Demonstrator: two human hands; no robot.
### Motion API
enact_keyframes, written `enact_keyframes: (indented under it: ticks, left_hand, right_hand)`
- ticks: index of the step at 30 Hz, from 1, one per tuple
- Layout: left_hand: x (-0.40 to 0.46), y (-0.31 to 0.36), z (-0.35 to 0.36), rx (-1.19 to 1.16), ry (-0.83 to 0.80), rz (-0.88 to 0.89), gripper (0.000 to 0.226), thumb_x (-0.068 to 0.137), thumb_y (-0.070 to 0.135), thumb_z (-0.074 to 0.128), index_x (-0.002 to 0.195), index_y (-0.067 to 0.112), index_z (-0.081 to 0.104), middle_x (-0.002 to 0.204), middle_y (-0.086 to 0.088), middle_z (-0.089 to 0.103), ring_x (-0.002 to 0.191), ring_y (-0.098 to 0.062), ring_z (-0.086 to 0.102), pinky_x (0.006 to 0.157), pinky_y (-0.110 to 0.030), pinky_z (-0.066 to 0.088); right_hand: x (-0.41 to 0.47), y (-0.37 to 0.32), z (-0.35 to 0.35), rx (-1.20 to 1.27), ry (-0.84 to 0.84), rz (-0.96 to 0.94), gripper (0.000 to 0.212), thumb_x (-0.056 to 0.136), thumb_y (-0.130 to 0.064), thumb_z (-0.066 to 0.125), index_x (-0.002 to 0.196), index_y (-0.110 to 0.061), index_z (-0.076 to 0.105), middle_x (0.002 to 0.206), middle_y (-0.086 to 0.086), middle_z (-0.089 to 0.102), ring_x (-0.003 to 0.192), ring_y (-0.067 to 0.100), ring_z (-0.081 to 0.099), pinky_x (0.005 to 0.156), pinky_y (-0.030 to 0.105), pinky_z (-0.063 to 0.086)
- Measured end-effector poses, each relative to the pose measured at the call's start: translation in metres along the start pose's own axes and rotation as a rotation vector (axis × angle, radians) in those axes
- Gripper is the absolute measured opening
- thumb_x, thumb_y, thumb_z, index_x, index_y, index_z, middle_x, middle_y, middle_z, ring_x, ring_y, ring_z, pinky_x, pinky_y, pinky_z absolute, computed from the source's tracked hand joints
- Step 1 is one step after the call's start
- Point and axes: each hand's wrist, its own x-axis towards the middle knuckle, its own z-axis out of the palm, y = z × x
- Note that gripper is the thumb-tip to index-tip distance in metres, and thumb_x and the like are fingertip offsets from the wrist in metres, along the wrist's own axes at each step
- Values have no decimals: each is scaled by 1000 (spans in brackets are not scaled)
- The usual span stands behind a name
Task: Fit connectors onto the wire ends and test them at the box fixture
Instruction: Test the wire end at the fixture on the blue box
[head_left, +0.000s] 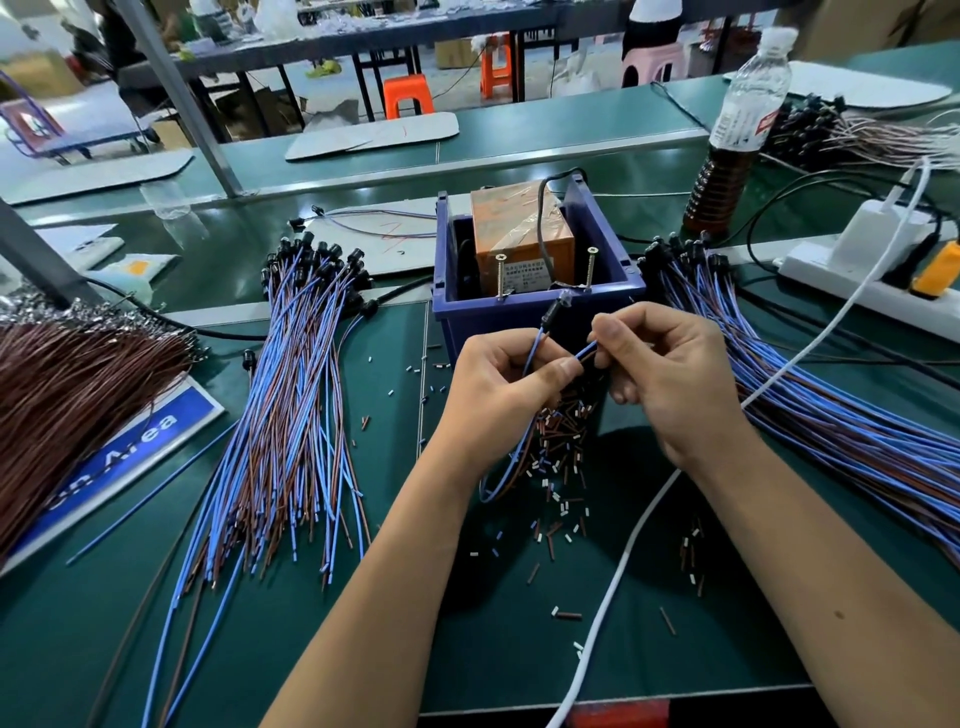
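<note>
My left hand (506, 382) pinches a blue and brown wire pair (531, 351) whose black connector end (555, 306) points up toward the box fixture (540, 306). My right hand (657, 364) pinches the pair's free ends (587, 352) between thumb and forefinger. The wire loops down below my hands (498, 486). The fixture is a dark blue bin holding an orange taped unit (519, 234), with two upright screws (590, 270) at its near rim. Both hands hover just in front of that rim.
Bundles of blue and brown wires with black ends lie at left (291, 415) and right (810, 384). Brown wires (67, 384) pile at far left. Cut insulation bits (561, 457) litter the green mat. A white cable (639, 519), a power strip (862, 270) and a bottle (737, 130) stand right.
</note>
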Motion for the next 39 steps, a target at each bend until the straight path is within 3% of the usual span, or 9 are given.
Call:
enact_keyframes:
  ticks: [6,9,16,22,24,27,29,32,39]
  left_hand:
    - [-1,1,2,-8,8,14,13,88,13,71,77,8,72,58,1,58,55,-10,51,55,-20,41]
    - [-2,3,0,-44,47,8,13,87,13,70,76,8,73,56,2,58,52,-7,49,53,-16,38]
    - [-2,4,6,-59,185,55,18,93,13,71,76,8,71,59,2,60,54,-9,52,56,-21,43]
    - [-5,6,13,-42,192,79,20,95,9,71,75,9,70,62,1,64,56,-6,58,56,-19,48]
    - [-6,6,15,-16,258,117,18,95,10,70,78,6,70,66,-4,67,61,-9,61,54,-30,51]
    - [-7,4,13,144,440,219,21,96,17,70,78,7,69,68,-13,64,61,-27,60,56,-47,51]
    - [-6,5,11,194,578,255,20,96,18,70,76,13,67,65,-7,64,59,-26,58,54,-41,48]
    - [-5,7,9,114,721,241,9,93,12,73,90,20,70,70,-3,69,61,-13,61,61,-26,50]
    - [-2,10,10,32,780,206,10,94,4,72,94,13,74,75,-2,69,67,-11,61,70,-24,53]
  right_hand:
    - [0,2,0,-7,102,-28,22,98,-25,71,83,-8,70,65,4,60,43,11,43,43,23,40]
    - [4,-2,-8,80,180,5,23,96,-31,70,83,-12,69,67,1,60,44,10,41,43,24,39]
    - [-9,0,13,25,-39,65,25,86,-32,74,99,-12,78,71,3,66,45,10,45,43,23,40]
    - [-9,-1,15,120,33,99,14,82,-23,76,89,-11,80,61,1,66,44,8,43,44,25,33]
    - [-8,0,14,125,30,76,12,84,-24,76,88,-14,80,65,2,67,44,9,42,45,27,34]
    - [-5,0,10,104,36,-19,12,98,-24,68,94,-13,72,87,8,74,42,11,41,44,24,39]
    - [-4,0,8,32,67,-89,12,106,-19,61,98,-13,68,90,10,75,40,14,42,43,24,41]
    - [-5,1,7,-176,185,-196,9,105,-17,63,104,-17,72,78,6,72,42,15,48,43,25,43]
    - [-1,2,17,-422,437,-376,7,100,-18,69,96,-13,72,77,-5,73,70,9,73,66,22,54]
